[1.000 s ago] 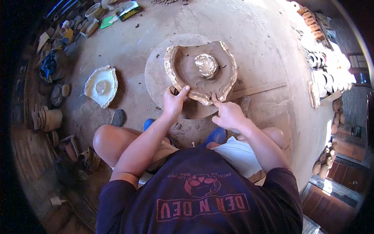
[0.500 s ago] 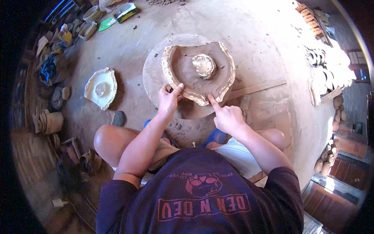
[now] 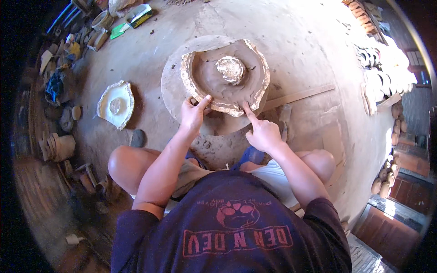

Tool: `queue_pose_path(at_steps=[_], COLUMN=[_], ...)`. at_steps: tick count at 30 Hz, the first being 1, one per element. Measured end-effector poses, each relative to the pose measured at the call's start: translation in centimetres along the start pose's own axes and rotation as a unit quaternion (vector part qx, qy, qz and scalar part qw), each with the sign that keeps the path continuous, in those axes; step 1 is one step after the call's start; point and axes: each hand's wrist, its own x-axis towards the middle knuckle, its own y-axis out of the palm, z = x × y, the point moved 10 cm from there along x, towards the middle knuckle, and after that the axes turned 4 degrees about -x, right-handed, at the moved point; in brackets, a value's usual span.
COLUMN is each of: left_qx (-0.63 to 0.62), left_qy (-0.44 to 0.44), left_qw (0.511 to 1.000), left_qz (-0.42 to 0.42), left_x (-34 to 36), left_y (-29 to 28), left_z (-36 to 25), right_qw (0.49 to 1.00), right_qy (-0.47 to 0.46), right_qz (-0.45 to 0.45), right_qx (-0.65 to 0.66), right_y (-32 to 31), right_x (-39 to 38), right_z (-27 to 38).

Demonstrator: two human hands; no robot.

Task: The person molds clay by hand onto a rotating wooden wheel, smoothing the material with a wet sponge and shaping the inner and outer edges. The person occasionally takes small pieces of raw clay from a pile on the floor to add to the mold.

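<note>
Rough-edged whitish mold, 1 round central knob; brown clay lining inside; over round disc.

I hold my left forearm and right forearm toward the far side. My left hand pinches, thumb uppermost; my right hand points its index finger far-left, the rest curled.

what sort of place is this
Probably a pottery workshop: a pale-rimmed mold lined with what looks like clay sits over a round disc, a similar white mold lies to the left, and pale pieces are grouped at right.
</note>
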Motion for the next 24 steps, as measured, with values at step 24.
queue_pose_path(at_steps=[24], left_qx=[0.080], left_qy=[0.020], left_qw=[0.997], left_qz=[-0.006], left_x=[1.1], left_y=[-0.9], left_z=[-1.0], right_qw=[0.997], right_qy=[0.022], right_qz=[0.038], right_qx=[-0.071], right_y=[-3.8], right_x=[2.1], right_z=[1.6])
